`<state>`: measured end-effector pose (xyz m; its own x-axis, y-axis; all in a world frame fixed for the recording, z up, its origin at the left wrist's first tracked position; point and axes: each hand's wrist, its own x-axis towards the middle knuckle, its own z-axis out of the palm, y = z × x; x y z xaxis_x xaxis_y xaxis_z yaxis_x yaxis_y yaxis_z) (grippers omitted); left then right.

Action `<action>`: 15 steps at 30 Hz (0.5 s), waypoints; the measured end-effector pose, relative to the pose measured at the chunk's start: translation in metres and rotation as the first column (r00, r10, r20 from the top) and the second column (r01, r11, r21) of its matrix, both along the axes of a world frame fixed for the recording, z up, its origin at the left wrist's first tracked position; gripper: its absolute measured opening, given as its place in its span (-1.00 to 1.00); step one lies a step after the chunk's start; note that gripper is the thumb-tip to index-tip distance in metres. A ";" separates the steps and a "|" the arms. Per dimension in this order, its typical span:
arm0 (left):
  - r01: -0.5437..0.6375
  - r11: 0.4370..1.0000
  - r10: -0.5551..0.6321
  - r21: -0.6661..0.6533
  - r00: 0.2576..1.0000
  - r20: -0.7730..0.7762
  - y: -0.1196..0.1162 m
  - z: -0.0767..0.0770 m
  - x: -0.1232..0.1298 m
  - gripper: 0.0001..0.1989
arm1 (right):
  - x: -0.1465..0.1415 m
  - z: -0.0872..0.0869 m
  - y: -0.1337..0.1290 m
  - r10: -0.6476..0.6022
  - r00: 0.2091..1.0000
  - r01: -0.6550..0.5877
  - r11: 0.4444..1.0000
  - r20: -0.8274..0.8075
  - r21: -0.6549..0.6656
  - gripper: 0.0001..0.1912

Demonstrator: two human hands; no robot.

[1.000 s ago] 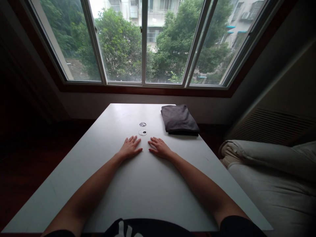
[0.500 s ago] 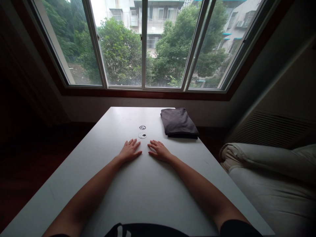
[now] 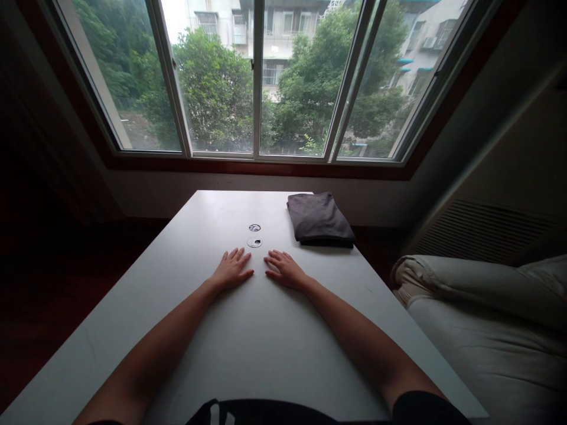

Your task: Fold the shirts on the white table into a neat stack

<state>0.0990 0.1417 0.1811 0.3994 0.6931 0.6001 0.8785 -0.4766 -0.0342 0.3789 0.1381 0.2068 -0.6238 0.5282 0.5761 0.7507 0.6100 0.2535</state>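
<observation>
Both my hands lie palm down on a white table (image 3: 274,336), a small gap between them. My left hand (image 3: 231,268) is open, its fingers spread and pointing away from me. Mirroring it, my right hand (image 3: 286,268) rests open with nothing under its fingers but the tabletop. Just beyond my fingertips a round cable-hole cover (image 3: 252,243) is set into the table, with a second round hole (image 3: 254,228) behind it. A folded dark grey cloth (image 3: 319,218), perhaps a garment, lies at the far right corner, apart from my right hand.
A wide sliding window (image 3: 257,82) with a reddish-brown frame spans the wall beyond the table. To the right stands a pale sofa (image 3: 482,330), close to the table's edge. Dark reddish flooring (image 3: 44,307) shows on the left.
My hands and the folded cloth stay where they were on the table. The whole view has shifted very slightly.
</observation>
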 end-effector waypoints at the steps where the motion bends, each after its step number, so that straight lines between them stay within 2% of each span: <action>1: -0.001 1.000 0.001 0.000 1.000 -0.001 0.000 0.000 0.000 -0.22 | 0.000 0.000 0.000 0.001 1.000 -0.001 1.000 0.000 0.001 -0.40; 15: 0.006 1.000 -0.006 0.007 1.000 -0.002 0.003 -0.002 -0.001 -0.21 | 0.001 -0.002 0.005 -0.003 1.000 0.003 1.000 0.003 -0.009 -0.39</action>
<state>0.0980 0.1447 0.1792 0.4050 0.6860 0.6044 0.8754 -0.4819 -0.0396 0.3796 0.1426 0.2052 -0.6239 0.5352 0.5695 0.7517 0.6103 0.2500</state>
